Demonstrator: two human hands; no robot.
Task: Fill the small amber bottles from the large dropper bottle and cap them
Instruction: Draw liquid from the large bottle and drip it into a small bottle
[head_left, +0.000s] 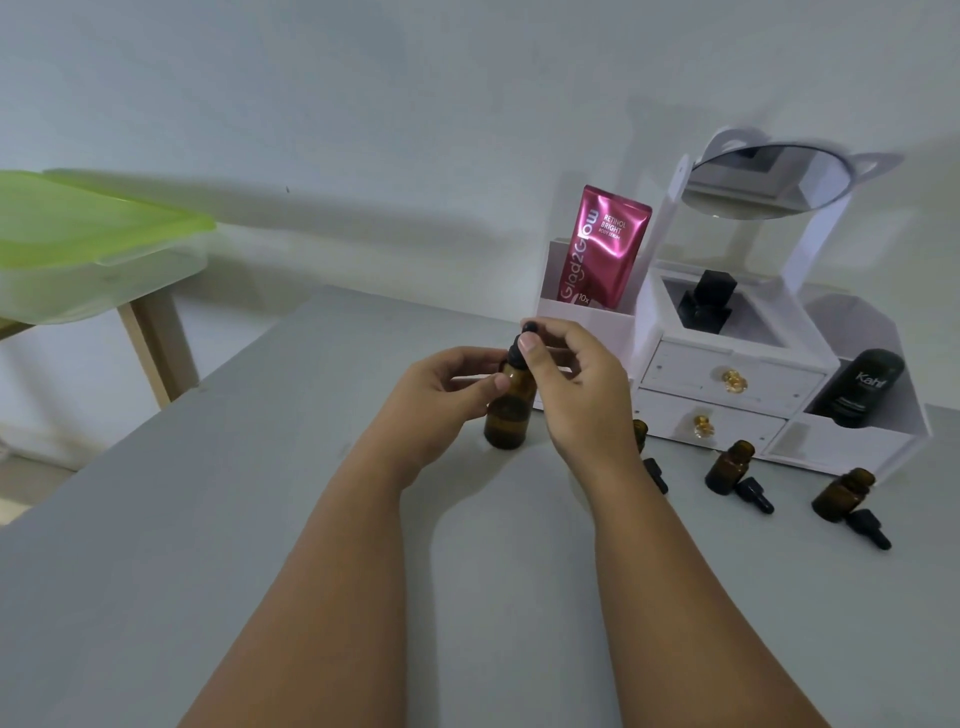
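Dropper cap (515, 353) pinched by right hand (576, 387); left hand (441, 395) grips large bottle (511, 415).

The large dropper bottle (509, 415) stood on the bench (260, 519), between the left hand (441, 395) and the right hand (576, 395). Behind it to the right sat an organizer (727, 374) by the wall, with a tube (602, 249) in its left compartment and a mirror (769, 182) on top. Before the organizer, running rightward, stood the first small bottle (640, 432), the second small bottle (727, 467) and the third small bottle (841, 496), with a dropper cap (756, 496) lying just beside each.
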